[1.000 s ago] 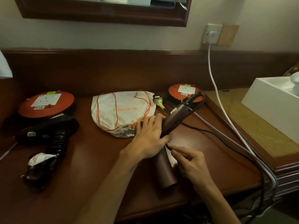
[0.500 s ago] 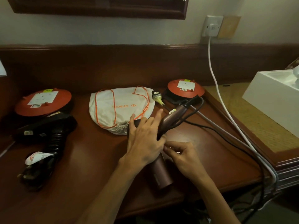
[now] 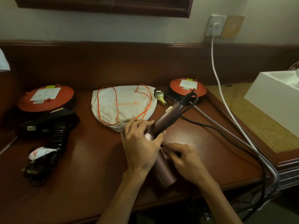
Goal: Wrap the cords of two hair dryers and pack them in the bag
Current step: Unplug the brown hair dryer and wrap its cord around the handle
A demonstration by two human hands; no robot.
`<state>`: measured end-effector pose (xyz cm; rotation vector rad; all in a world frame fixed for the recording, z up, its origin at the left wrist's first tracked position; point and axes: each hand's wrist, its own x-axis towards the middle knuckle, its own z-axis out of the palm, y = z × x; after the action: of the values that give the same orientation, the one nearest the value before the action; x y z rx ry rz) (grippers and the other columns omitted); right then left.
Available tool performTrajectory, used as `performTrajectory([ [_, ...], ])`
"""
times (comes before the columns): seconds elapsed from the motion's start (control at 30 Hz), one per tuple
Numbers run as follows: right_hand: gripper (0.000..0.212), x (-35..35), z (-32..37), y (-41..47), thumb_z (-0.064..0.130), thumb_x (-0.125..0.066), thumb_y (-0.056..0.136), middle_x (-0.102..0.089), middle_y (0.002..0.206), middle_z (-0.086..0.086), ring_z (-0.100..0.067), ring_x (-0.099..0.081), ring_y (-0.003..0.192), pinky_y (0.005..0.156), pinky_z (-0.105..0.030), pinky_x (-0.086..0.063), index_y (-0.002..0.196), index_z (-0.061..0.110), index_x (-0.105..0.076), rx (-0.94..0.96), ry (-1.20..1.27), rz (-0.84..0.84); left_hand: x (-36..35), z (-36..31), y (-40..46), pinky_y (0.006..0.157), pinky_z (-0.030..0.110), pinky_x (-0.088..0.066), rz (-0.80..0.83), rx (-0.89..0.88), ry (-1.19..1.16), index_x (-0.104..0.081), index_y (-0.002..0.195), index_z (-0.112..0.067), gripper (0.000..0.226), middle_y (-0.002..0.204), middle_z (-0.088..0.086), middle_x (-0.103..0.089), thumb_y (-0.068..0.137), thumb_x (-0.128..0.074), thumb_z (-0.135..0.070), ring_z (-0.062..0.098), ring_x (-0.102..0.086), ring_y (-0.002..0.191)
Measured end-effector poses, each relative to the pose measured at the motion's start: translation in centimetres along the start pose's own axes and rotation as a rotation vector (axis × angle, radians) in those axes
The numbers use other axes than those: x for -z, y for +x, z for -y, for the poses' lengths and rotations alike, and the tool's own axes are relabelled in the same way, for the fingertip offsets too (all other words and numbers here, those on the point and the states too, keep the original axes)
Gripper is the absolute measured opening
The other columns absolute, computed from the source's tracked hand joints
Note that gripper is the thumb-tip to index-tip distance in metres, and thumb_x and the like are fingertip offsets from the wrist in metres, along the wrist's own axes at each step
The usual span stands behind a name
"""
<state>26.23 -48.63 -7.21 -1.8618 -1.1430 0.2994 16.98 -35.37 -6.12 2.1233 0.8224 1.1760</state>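
Maroon hair dryer (image 3: 163, 126) being gripped by left hand (image 3: 140, 143), steadying it; right hand (image 3: 182, 157) pinching cord beside barrel for wrapping.

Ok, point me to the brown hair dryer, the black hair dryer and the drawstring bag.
brown hair dryer (image 3: 168, 116): head view, on its handle beyond the left hand.
black hair dryer (image 3: 53, 122): head view, on its dark body at desk left.
drawstring bag (image 3: 124, 101): head view, on the white cloth near the orange print.

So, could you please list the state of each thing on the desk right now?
brown hair dryer: held by left hand, cord unwrapped
right hand: pinching something at the dryer
black hair dryer: lying flat, cord bundled
drawstring bag: flat, cinched shut
white plug: in wall socket
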Motion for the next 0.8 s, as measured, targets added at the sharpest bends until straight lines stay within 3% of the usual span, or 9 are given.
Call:
performTrajectory([
  [0.17,0.036,0.0,0.2,-0.2,0.002,-0.06,0.098,-0.069,0.08,0.03,0.003,-0.065,0.079,0.068,-0.01,-0.044,0.123,0.023,-0.072,0.03,-0.004,0.049,1.4,1.4,1.0,0.114,0.054,-0.032,0.235,0.033,-0.046,-0.066,0.107,-0.037,0.048,0.137,-0.015,-0.055,0.066,-0.071,-0.061,0.013,-0.032,0.142],
  [0.3,0.03,-0.5,0.5,0.6,0.007,-0.063,0.097,-0.075,0.092,0.015,-0.005,-0.068,0.086,0.07,-0.013,-0.047,0.12,0.022,-0.075,0.029,0.013,0.022,2.7,2.4,1.5,0.12,0.052,-0.023,0.38,0.056,-0.08,-0.056,0.107,-0.042,0.053,0.154,-0.016,-0.038,0.064,-0.062,-0.071,0.013,-0.017,0.151],
  [0.43,0.028,-0.2,1.0,1.2,0.008,-0.062,0.098,-0.072,0.098,0.023,0.008,-0.067,0.092,0.077,-0.009,-0.049,0.119,0.021,-0.075,0.005,0.017,0.06,3.7,2.6,2.4,0.121,0.057,-0.016,0.596,0.055,0.008,-0.044,0.115,-0.044,0.059,0.158,-0.014,-0.026,0.068,-0.053,-0.077,0.016,-0.004,0.153],
  [0.5,0.028,0.0,1.1,1.3,0.006,-0.064,0.097,-0.074,0.102,0.024,0.008,-0.068,0.097,0.082,-0.009,-0.049,0.117,0.021,-0.076,0.002,0.05,0.047,3.9,2.6,2.8,0.12,0.059,-0.015,0.67,0.073,0.008,-0.039,0.119,-0.041,0.057,0.151,-0.018,-0.026,0.075,-0.06,-0.071,0.017,-0.003,0.154],
  [0.57,0.03,0.1,1.2,1.1,0.004,-0.065,0.095,-0.075,0.1,0.026,0.006,-0.069,0.099,0.084,-0.01,-0.05,0.113,0.024,-0.077,-0.002,0.082,0.019,3.7,2.5,2.9,0.121,0.058,-0.015,0.677,0.092,-0.033,-0.033,0.131,-0.033,0.063,0.136,-0.021,-0.029,0.084,-0.066,-0.059,0.021,-0.003,0.154],
  [0.67,0.03,0.0,1.0,0.8,0.002,-0.066,0.094,-0.077,0.099,0.022,0.002,-0.071,0.098,0.084,-0.016,-0.054,0.107,0.027,-0.077,-0.035,0.137,-0.014,3.0,2.2,2.3,0.125,0.052,-0.008,0.611,0.101,-0.083,-0.018,0.152,-0.03,0.088,0.135,-0.013,-0.041,0.085,-0.068,-0.054,0.021,-0.002,0.155],
  [0.73,0.025,-0.2,1.0,0.6,0.004,-0.065,0.095,-0.078,0.099,0.017,-0.001,-0.072,0.094,0.08,-0.021,-0.056,0.109,0.02,-0.079,-0.083,0.175,-0.028,2.4,2.3,2.1,0.125,0.046,-0.009,0.518,0.065,-0.117,-0.037,0.134,-0.035,0.067,0.142,-0.009,-0.045,0.08,-0.073,-0.054,0.021,-0.009,0.155],
  [0.8,0.02,-0.3,1.2,0.5,0.008,-0.065,0.096,-0.077,0.083,0.012,-0.004,-0.068,0.067,0.06,-0.025,-0.052,0.108,0.017,-0.079,-0.164,0.224,-0.027,2.1,2.3,2.2,0.125,0.04,-0.011,0.454,0.028,-0.13,-0.051,0.11,-0.035,0.047,0.154,-0.006,-0.041,0.075,-0.079,-0.05,0.016,-0.015,0.154],
])
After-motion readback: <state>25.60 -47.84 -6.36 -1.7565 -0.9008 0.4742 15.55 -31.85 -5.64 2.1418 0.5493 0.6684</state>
